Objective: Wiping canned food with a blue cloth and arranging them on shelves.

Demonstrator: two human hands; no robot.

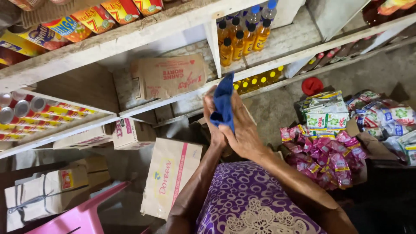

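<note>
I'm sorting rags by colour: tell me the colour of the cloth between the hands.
Plain blue cloth, pressed between the left hand and right hand; head view shows it.

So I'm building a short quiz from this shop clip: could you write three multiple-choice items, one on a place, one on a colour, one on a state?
1. Where do the pink sachets lie?
A. on the top shelf
B. on the floor, right of the hands
C. on the pink chair

2. What colour is the cloth?
A. blue
B. white
C. red

3. How is the cloth held?
A. left hand alone
B. lying loose on a box
C. pressed between both hands

Answers:
1 B: they are heaped low beside the right arm.
2 A: it is plainly blue.
3 C: the left hand and right hand meet with the cloth between them, before the white shelf.
</note>
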